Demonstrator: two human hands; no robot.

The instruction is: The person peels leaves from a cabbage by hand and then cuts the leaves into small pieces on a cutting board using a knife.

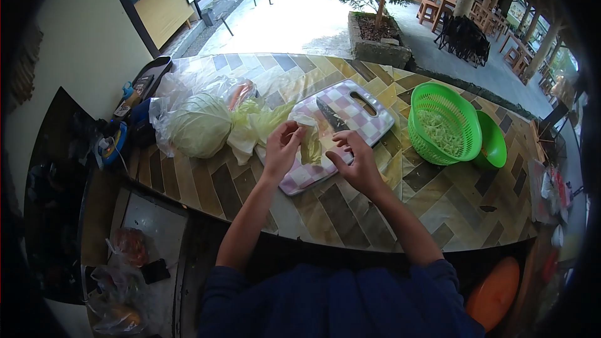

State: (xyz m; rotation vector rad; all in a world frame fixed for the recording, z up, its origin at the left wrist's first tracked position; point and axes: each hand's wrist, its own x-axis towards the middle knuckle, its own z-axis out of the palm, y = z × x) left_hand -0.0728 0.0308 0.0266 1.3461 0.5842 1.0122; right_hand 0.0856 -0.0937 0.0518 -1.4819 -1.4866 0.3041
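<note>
My left hand [283, 150] is closed on a pale cabbage leaf [311, 145], pinching its edge above the chopping board. My right hand [357, 164] is just right of the leaf, thumb and fingers apart, with no object visible between them. A knife [330, 114] with a dark blade lies on the pink-and-white checkered chopping board [380, 126]; its handle end is hidden by my right hand. A whole cabbage [200, 125] sits to the left, with loose cabbage leaves [258, 122] between it and the board.
At the right stands a green colander [446, 124] containing shredded cabbage, overlapping a green bowl [493, 141]. Clear plastic bags [164, 109] surround the whole cabbage. A dark tray [158, 69] is at the far left of the tiled counter [350, 213]. An orange round object [494, 291] is below the counter.
</note>
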